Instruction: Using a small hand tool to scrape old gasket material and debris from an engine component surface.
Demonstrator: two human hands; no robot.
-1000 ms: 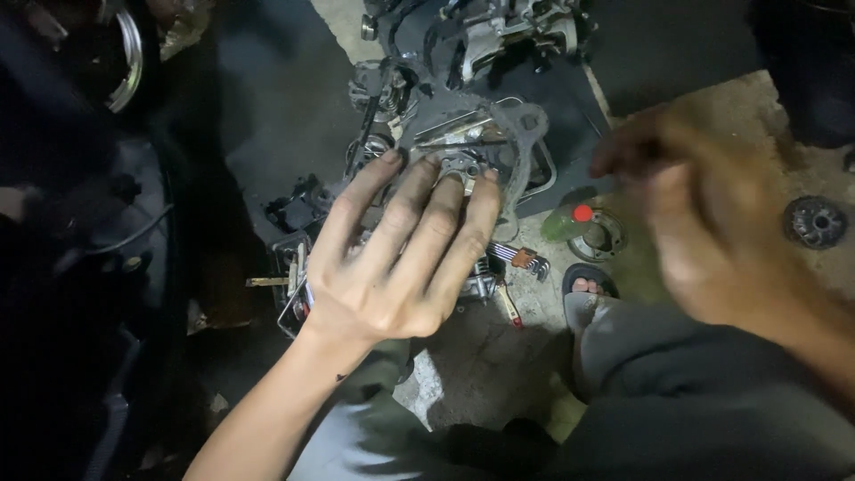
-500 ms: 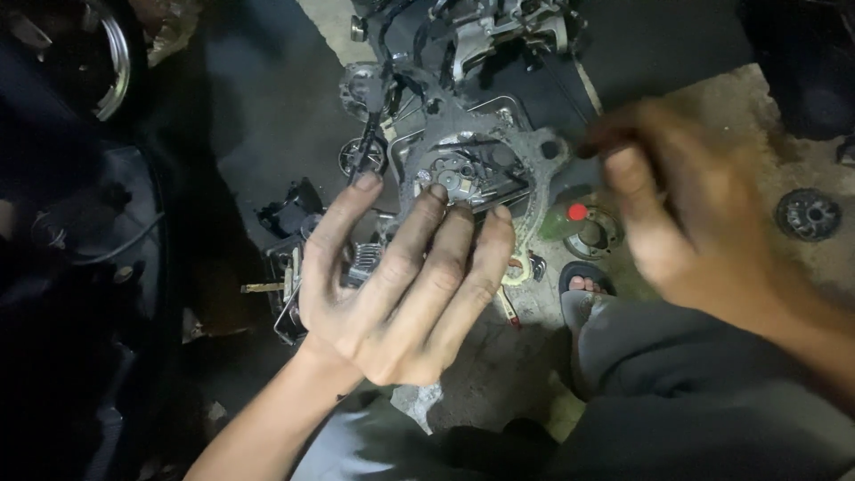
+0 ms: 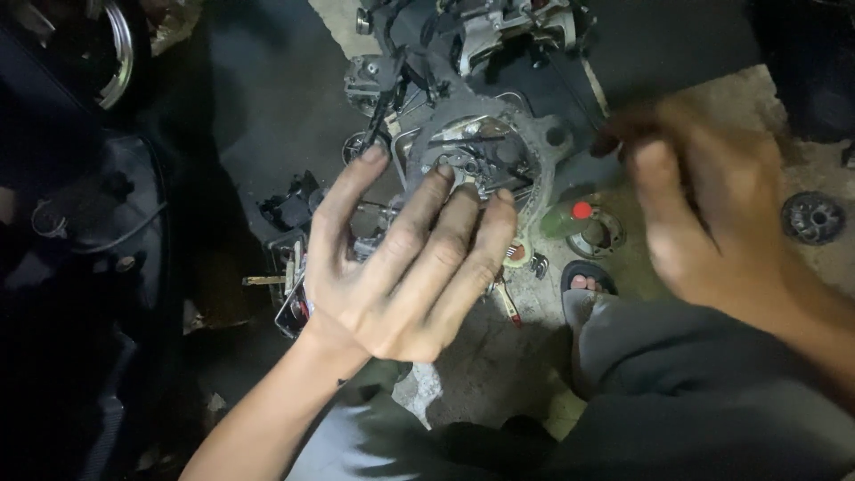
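Gasket [image 3: 534, 191] lies just beyond left hand [image 3: 405, 267], fingers spread flat; blurred right hand [image 3: 712, 214] seemingly loose, empty

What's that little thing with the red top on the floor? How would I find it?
Start at the big grey engine cover with the round opening, lying on the floor above the left hand. Look just right of its lower edge, in front of the blurred right hand. There lies a small greenish bottle, the only thing nearby with a bright red cap.
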